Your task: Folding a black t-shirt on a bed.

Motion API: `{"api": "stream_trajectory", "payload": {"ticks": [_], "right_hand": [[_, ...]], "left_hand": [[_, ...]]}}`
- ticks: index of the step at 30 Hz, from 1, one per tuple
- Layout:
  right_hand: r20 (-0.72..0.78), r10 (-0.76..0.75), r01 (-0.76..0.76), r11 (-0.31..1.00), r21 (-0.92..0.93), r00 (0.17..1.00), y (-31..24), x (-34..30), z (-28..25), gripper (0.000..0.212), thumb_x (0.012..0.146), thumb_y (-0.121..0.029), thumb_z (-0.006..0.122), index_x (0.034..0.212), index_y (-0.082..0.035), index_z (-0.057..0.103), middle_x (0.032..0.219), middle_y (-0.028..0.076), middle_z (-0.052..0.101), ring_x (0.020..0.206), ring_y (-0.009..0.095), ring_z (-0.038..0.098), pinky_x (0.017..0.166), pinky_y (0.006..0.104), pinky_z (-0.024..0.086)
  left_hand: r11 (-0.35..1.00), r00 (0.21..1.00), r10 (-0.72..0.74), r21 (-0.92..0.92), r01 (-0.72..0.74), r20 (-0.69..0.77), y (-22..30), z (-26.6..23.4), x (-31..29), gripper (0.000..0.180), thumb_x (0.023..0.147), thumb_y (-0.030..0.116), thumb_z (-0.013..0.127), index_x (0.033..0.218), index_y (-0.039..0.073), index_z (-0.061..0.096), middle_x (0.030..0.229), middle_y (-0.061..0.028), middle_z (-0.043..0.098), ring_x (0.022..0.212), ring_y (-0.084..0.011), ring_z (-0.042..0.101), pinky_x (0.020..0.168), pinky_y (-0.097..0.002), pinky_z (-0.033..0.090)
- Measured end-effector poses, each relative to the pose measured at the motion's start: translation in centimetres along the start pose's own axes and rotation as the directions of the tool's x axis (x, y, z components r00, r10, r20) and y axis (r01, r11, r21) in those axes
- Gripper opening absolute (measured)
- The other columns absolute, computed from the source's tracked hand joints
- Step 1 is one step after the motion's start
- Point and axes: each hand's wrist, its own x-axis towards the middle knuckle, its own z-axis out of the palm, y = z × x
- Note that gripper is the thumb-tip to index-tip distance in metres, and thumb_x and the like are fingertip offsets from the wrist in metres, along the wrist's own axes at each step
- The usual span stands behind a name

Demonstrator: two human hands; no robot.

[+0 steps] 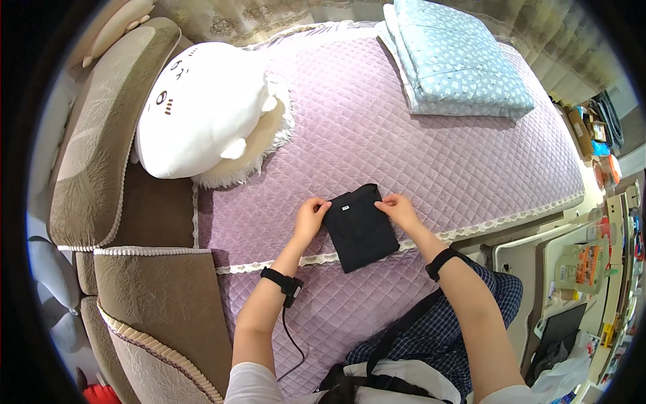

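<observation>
A black garment (pixel 361 232), folded into a neat rectangle with a small white label near its far edge, lies on the pink quilted bed cover (pixel 350 128). Its near end hangs over the lace-trimmed border. My left hand (pixel 311 218) pinches the far left corner between thumb and fingers. At the far right corner, my right hand (pixel 398 210) grips the cloth the same way. Black bands circle both forearms, and a cable runs from a small box on the left one.
A big white plush toy (pixel 202 108) rests at the far left beside the brown sofa back (pixel 111 135). Toward the far right sits a folded blue patterned quilt (pixel 464 60). Shelves and a cluttered white table (pixel 531 256) stand at the right. Checked blue cloth (pixel 494 296) is near my right arm.
</observation>
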Motion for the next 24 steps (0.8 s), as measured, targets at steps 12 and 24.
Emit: {"api": "stream_trajectory", "payload": {"ticks": [12,24], "right_hand": [[-0.109,-0.079,0.113,0.929,0.352,0.991,-0.3,-0.4,0.4,0.039,0.072,-0.018,0.067,0.103,0.000,0.053,0.094,0.013,0.060,0.084,0.021,0.058,0.074,0.0316,0.047],[-0.195,-0.153,0.141,0.987,-0.072,0.969,-2.1,-0.1,1.6,0.019,0.072,-0.009,0.061,0.088,0.000,0.061,0.081,0.013,0.063,0.079,0.024,0.061,0.071,0.0326,0.047]], "left_hand": [[0.934,0.955,-0.283,-0.249,0.254,-0.088,-0.8,-0.5,-0.6,0.038,0.079,0.033,0.061,0.087,-0.003,0.053,0.065,-0.0060,0.056,0.057,-0.0099,0.053,0.048,-0.0216,0.043],[0.901,0.943,-0.321,-0.280,0.332,0.085,-0.3,0.1,-1.1,0.024,0.080,0.024,0.062,0.071,0.004,0.052,0.060,-0.0020,0.055,0.047,-0.0070,0.052,0.043,-0.0196,0.039]]}}
